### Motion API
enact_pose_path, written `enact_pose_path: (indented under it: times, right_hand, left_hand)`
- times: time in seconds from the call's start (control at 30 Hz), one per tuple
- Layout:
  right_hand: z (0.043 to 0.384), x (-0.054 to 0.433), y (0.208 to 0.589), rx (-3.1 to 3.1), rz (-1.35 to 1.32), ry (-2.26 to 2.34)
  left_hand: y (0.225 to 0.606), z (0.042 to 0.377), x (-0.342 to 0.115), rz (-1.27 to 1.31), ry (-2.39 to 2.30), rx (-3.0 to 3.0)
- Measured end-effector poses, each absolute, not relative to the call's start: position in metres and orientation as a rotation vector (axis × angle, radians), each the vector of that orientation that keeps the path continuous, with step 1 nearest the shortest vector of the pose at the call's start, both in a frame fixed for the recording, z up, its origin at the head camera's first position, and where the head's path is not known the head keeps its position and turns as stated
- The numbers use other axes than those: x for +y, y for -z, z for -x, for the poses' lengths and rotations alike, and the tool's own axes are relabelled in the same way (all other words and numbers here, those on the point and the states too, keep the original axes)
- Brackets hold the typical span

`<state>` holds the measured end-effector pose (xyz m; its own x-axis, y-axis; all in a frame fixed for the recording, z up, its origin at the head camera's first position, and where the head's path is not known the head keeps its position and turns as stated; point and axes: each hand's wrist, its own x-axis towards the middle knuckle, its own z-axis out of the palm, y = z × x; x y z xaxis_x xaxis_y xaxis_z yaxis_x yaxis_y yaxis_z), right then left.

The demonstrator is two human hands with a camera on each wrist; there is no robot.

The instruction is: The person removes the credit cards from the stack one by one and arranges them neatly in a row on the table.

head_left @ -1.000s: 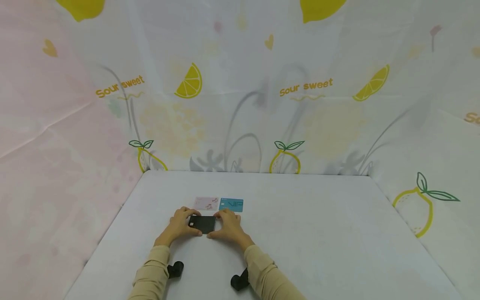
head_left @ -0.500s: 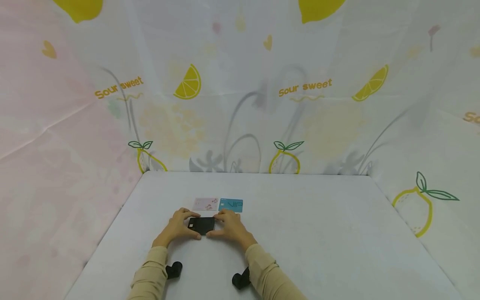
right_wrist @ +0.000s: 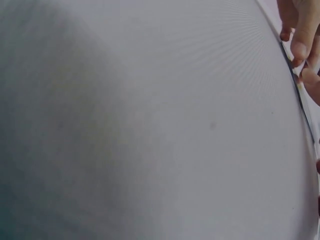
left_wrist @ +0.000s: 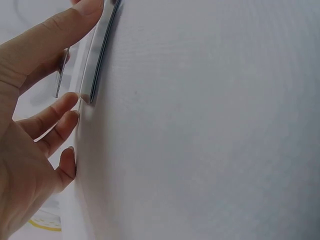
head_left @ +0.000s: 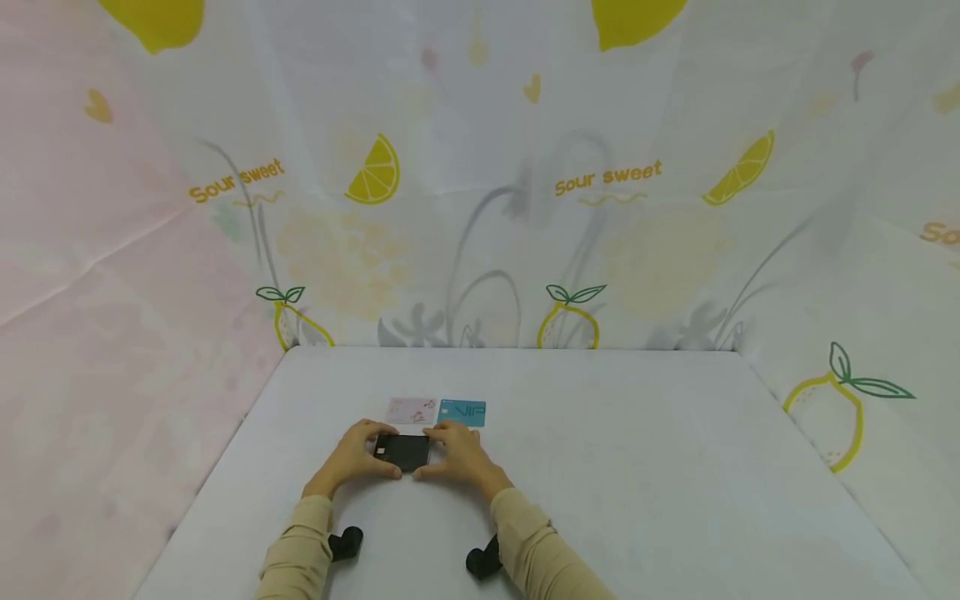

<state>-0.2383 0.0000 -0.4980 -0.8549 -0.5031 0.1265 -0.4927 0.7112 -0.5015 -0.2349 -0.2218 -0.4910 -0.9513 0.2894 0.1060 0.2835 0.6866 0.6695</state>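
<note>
Both hands hold a black bank card (head_left: 405,454) with a small chip at its left end, one hand at each short end. My left hand (head_left: 351,456) grips its left end, thumb at the near edge and index finger at the far edge. My right hand (head_left: 462,457) holds the right end the same way. Just beyond lie a pale pink card (head_left: 408,409) with a flower print and a blue VIP card (head_left: 462,412), side by side. In the left wrist view, the left thumb (left_wrist: 60,27) lies over a card edge. The right wrist view shows only fingertips (right_wrist: 303,42) at its right edge.
The white tabletop (head_left: 637,467) runs up to a lemon-print cloth backdrop (head_left: 480,192), which also covers both sides. Black wrist-camera mounts (head_left: 346,543) stick inward from under both beige sleeves (head_left: 551,550).
The head view has shifted slightly. Both hands keep their hold on the black card, almost in the same place, and the other two cards have not moved.
</note>
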Motion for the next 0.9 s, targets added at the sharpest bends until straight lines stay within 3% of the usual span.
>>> enact_pose_path:
  times: [0.9]
  right_hand:
    - [0.233,0.017,0.471,2.832,0.899,0.872]
  left_hand:
    - [0.468,0.224,-0.2,-0.685,-1.083,3.022]
